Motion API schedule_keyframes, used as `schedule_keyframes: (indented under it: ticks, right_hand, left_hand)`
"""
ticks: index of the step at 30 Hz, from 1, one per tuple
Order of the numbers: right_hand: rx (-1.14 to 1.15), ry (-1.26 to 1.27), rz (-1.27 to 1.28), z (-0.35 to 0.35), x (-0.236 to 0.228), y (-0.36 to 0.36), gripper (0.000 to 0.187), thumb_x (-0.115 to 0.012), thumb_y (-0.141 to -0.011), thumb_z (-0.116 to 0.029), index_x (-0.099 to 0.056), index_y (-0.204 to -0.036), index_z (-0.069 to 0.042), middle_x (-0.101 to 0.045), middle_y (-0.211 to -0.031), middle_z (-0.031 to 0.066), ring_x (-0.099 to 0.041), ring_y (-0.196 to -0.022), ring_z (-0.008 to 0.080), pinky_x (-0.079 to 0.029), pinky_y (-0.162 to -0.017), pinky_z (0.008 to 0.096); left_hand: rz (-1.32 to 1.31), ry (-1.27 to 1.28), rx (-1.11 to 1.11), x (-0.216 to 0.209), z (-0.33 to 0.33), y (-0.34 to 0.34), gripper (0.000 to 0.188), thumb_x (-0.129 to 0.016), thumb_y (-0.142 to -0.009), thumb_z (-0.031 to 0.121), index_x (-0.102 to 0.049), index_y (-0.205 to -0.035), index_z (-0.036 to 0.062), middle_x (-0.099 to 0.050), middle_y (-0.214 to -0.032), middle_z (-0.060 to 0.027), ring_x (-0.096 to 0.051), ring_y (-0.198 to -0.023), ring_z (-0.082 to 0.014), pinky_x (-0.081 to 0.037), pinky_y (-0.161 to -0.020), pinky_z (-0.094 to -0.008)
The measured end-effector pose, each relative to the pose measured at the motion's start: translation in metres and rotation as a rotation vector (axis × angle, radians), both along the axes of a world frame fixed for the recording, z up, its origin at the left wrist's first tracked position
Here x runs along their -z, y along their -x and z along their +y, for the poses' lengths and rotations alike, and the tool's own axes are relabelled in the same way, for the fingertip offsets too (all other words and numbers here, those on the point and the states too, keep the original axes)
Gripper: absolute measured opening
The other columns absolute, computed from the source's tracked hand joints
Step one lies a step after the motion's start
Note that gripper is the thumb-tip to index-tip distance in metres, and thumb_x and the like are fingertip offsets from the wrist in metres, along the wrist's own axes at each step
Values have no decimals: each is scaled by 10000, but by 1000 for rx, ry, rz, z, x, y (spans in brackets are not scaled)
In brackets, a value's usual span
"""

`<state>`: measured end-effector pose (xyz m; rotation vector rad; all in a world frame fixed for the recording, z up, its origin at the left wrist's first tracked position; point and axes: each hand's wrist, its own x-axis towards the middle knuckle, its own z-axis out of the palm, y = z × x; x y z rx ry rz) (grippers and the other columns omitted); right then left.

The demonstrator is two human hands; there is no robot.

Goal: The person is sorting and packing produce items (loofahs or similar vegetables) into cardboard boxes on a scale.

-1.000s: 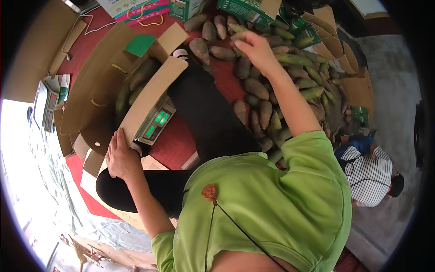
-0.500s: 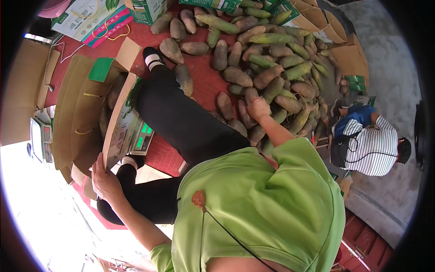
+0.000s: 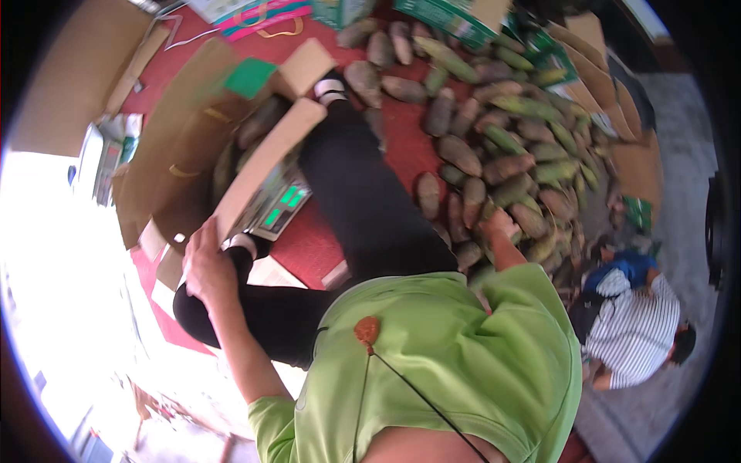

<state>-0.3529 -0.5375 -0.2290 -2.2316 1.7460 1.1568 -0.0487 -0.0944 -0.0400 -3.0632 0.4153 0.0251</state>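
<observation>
My left hand [image 3: 208, 266] is at the near corner of an open carton's flap [image 3: 274, 158], its fingers closed on the cardboard edge. Inside the brown carton [image 3: 166, 166] lie several dark, soil-covered radishes [image 3: 258, 123], partly hidden by the flap. Beside the carton, a scale [image 3: 284, 208] shows a lit green display. My right hand [image 3: 500, 225] reaches into a big heap of long green and muddy brown radishes [image 3: 532, 170]. Its fingers are curled round the end of one radish [image 3: 488, 207], most of which the hand hides.
My black-trousered leg [image 3: 370, 177] stretches between carton and heap over red flooring [image 3: 405, 127]. More cartons [image 3: 606, 77] stand behind the heap. A person in a striped shirt [image 3: 633, 336] bends down at the right. Another scale [image 3: 99, 162] stands at the left.
The whole view has shifted, so the carton and heap appear farther right. My left hand stays at the flap's corner, and my right hand stays at the heap with the radish.
</observation>
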Motion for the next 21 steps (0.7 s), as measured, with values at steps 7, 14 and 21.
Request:
schedule_keyframes:
  ticks: [7, 14, 21]
  right_hand:
    - [-105, 36, -145, 11, 13, 15, 596, -724, -666, -375, -551, -1183, -134, -611, -1200, 88, -575, -1133, 273, -392, -948, 515]
    - [-165, -46, -493, -5, 6, 4, 629, -774, -621, -324, -554, -1173, -118, -649, -1097, 117, -596, -1050, 348, -444, -889, 484]
    - [-128, -220, -1142, -8, -52, -73, 502, -739, -720, -86, -529, -1165, 14, -644, -1019, 152, -615, -945, 277, -460, -867, 347]
  left_hand:
    - [-94, 63, 72, 2, 2, 7, 396, -624, -738, 70, -616, -1131, 115, -651, -1073, -40, -617, -1003, -240, -477, -875, -383]
    - [-132, 110, 88, 7, 6, 7, 376, -557, -771, 29, -605, -1136, 110, -641, -1059, -38, -611, -1015, -230, -480, -863, -377]
    - [-180, 95, 94, 8, 8, 7, 342, -545, -785, 44, -600, -1120, 90, -645, -1060, -47, -612, -1022, -224, -490, -848, -363]
